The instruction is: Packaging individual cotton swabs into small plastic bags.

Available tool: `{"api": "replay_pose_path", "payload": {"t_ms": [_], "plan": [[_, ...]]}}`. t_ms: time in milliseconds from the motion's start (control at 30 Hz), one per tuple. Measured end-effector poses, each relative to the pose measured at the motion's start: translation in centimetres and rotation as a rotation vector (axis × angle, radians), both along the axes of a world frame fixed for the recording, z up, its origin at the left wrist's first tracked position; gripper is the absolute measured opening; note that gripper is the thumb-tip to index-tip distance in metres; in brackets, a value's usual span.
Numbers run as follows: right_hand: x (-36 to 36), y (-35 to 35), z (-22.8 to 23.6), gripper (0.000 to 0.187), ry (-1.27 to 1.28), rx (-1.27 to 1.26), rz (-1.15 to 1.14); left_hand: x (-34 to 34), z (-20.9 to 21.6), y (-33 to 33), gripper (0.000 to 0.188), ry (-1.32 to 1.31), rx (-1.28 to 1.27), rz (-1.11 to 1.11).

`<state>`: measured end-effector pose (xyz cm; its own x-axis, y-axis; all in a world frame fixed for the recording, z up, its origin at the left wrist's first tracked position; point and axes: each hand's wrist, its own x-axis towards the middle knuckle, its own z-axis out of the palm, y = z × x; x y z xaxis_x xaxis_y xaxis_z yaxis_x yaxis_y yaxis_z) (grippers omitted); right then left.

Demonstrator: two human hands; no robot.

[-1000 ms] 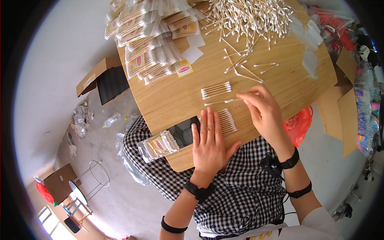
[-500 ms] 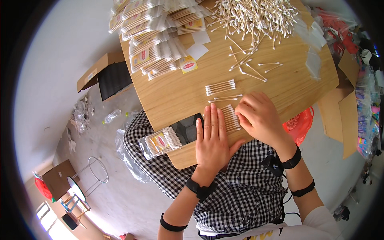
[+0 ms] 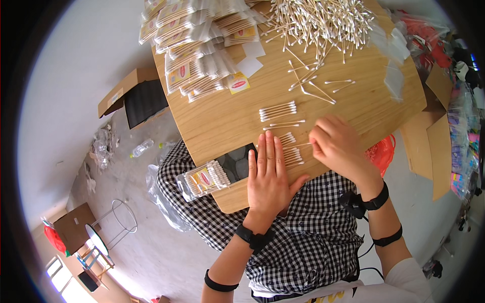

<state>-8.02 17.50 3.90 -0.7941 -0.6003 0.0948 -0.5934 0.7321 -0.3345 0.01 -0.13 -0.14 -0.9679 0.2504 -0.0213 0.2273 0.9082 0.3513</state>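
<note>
My left hand [image 3: 269,177] lies flat with its fingers stretched out, covering part of a row of cotton swabs [image 3: 292,162] near the table's front edge. To the right of it, my right hand [image 3: 337,149] pinches the end of one cotton swab [image 3: 303,145], whose shaft points left into the row. Just beyond the hands are a couple of swabs and a small neat row of swabs [image 3: 278,110]. Beside my left fingers is a dark patterned pad [image 3: 238,164]. A clear bag packed with swabs [image 3: 203,178] overlaps its left end and hangs past the table edge.
Stacked packets of swabs [image 3: 192,55] fill the table's far left. A large heap of loose swabs [image 3: 321,22] is at the back, with several strays nearer. Clear empty sleeves [image 3: 394,81] lie at right. Cardboard boxes [image 3: 427,151] and a red bag [image 3: 382,154] stand beside the table.
My right hand has moved right, away from my left, drawing a swab partly out of the row. My left hand stays pressed in place.
</note>
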Motion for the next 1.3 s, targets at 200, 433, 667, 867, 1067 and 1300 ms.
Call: {"api": "replay_pose_path", "payload": {"t_ms": [200, 433, 667, 867, 1067, 1300], "plan": [[4.6, 9.4, 3.4, 0.016, -0.172, 0.029, -0.434, 0.3, 0.0, -0.2, 0.098, 0.073, 0.104, 0.016], [9.1, 18.3, 4.1, 0.015, -0.152, 0.267, -0.732, 0.5, -0.6, -0.5, 0.084, 0.158, 0.217, 0.042], [6.0, 6.1, 0.9, 0.021, -0.213, -0.416, -0.404, 0.1, 0.2, -0.1, 0.09, 0.017, 0.036, -0.031], [3.1, 0.0, -4.1, 0.019, -0.304, -0.747, -0.331, -0.1, 0.1, 0.3, 0.1, 0.017, -0.02, -0.052], [1.9, -1.0, -3.6, 0.014, -0.117, -0.599, -0.185, -0.2, 0.8, 0.0, 0.098, -0.007, -0.057, -0.058], [0.9, -0.8, -1.9, 0.015, -0.077, -0.397, -0.039, -0.3, 0.4, 0.1, 0.097, 0.001, -0.034, -0.064]]}}
